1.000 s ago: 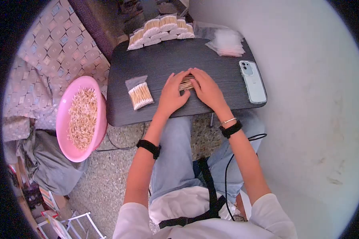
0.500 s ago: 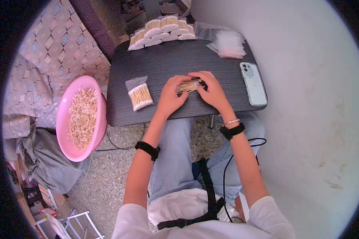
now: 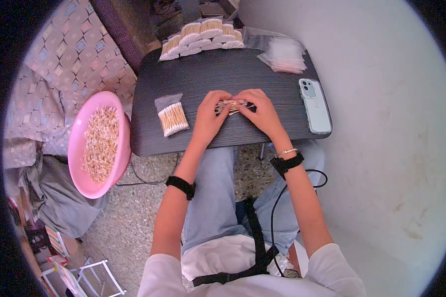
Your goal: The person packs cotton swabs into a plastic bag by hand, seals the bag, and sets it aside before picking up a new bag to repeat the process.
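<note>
A small bundle of cotton swabs (image 3: 234,107) lies between my two hands over the dark table. My left hand (image 3: 213,115) has its fingers curled round the bundle's left end, and my right hand (image 3: 256,111) curls round the right end. Both thumbs press on the near side of the swabs. To the left of my hands, a filled clear bag of cotton swabs (image 3: 173,119) lies flat with its top toward the back. A pink basin (image 3: 76,166) holding many loose swabs is left of the table.
Filled swab packs (image 3: 201,37) are stacked at the back edge of the dark table (image 3: 183,79). Empty clear bags (image 3: 284,54) lie at the back right. A phone (image 3: 316,109) rests by the right edge. A pale wall (image 3: 381,123) stands on the right.
My thumbs have come closer together on the swabs, with my right thumb moved left. The view has shifted slightly.
</note>
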The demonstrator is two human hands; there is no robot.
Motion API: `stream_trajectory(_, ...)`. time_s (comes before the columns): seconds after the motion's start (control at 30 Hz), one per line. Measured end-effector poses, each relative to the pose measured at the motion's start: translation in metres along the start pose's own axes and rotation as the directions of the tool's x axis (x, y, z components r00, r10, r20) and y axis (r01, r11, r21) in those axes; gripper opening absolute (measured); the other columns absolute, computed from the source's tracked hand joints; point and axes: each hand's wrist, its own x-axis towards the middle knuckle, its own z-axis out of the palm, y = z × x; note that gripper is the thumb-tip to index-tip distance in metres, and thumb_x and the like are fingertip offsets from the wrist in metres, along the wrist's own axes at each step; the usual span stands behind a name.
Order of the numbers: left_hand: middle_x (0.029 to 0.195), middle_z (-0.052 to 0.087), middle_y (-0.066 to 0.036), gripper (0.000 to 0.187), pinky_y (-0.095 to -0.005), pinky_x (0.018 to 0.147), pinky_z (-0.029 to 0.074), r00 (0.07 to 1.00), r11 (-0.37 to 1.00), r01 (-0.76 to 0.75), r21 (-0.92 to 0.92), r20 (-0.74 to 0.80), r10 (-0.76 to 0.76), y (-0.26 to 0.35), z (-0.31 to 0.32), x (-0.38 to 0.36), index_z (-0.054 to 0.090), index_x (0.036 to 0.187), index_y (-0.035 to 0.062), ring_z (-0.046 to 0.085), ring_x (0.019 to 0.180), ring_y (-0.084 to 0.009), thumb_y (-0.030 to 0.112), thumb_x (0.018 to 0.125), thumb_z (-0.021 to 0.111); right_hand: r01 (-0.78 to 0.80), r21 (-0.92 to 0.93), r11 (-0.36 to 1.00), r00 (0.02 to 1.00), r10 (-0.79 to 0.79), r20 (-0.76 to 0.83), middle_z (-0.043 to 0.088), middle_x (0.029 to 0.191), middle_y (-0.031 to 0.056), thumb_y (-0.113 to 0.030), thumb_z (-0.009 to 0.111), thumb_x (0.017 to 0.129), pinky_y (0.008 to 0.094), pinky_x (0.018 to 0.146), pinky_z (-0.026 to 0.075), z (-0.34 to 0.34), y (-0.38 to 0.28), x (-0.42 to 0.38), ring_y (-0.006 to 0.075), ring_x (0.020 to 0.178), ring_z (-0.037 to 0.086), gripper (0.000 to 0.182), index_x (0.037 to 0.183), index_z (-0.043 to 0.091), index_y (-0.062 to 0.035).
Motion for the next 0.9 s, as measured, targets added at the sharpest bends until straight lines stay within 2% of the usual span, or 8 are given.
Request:
stream_trajectory(0.17,0.101,0.06,-0.013,0.022,-0.0355,0.084,0.046,1.0,1.0,0.005,-0.01,-0.006,-0.005,-0.001,0.0,0.0,0.059,0.102,0.002,0.058,0.096,-0.0299,0.004,0.081,0.062,-0.021,-0.062,0.998,0.998,0.017,-0.065,0.06,0.094,0.0093,-0.016,0.064,0.081,0.0374,0.087,0.042,0.006,-0.001,-0.002,0.0288,0.094,0.053,0.019,0.097,0.068,-0.0065)
stream_trajectory(0.27,0.1,0.06,-0.013,0.023,-0.0367,0.085,0.044,1.0,0.988,-0.027,0.153,0.01,0.026,-0.001,0.001,0.0,0.06,0.105,0.0031,0.055,0.097,-0.0297,0.006,0.083,0.06,-0.026,-0.094,0.995,0.996,0.018,-0.087,0.059,0.089,0.0092,-0.015,0.062,0.083,0.0376,0.083,0.043,0.007,0.0,-0.001,0.0288,0.09,0.053,0.017,0.095,0.068,-0.006)
stream_trajectory(0.47,0.101,0.06,-0.012,0.023,-0.038,0.083,0.043,1.0,0.989,-0.001,0.148,0.007,0.0,0.001,0.004,0.002,0.06,0.107,0.0043,0.054,0.092,-0.0298,0.009,0.084,0.06,-0.077,-0.112,0.991,0.991,0.064,-0.114,0.059,0.087,0.0111,-0.015,0.06,0.085,0.0389,0.08,0.043,0.01,0.003,0.0,0.0305,0.088,0.052,0.015,0.092,0.067,-0.0037)
stream_trajectory(0.6,0.094,0.061,-0.011,0.019,-0.0377,0.08,0.043,1.0,0.988,0.015,0.151,0.025,-0.019,-0.003,0.003,0.004,0.062,0.102,0.0036,0.054,0.088,-0.0284,0.01,0.085,0.059,-0.099,-0.121,0.988,0.99,0.085,-0.111,0.059,0.086,0.012,-0.015,0.058,0.087,0.039,0.079,0.043,0.008,0.002,0.001,0.031,0.088,0.053,0.015,0.09,0.065,-0.0025)
stream_trajectory(0.77,0.083,0.062,-0.01,0.013,-0.0374,0.074,0.044,1.0,0.993,0.023,0.114,0.013,-0.025,-0.01,0.004,0.012,0.065,0.094,0.0026,0.054,0.081,-0.028,0.01,0.085,0.059,-0.158,-0.02,0.987,0.974,0.153,-0.165,0.059,0.082,0.0121,-0.018,0.059,0.087,0.0403,0.076,0.044,0.011,0.006,0.004,0.0313,0.083,0.055,0.015,0.088,0.065,-0.0034)
stream_trajectory(0.9,0.083,0.062,-0.01,0.013,-0.037,0.073,0.045,1.0,0.983,-0.011,0.183,-0.013,0.014,-0.017,0.005,0.016,0.066,0.092,0.0035,0.056,0.078,-0.028,0.013,0.085,0.06,-0.208,-0.048,0.977,0.969,0.199,-0.147,0.059,0.082,0.0114,-0.019,0.061,0.086,0.041,0.075,0.045,0.012,0.013,0.011,0.0309,0.08,0.057,0.016,0.086,0.065,-0.0034)
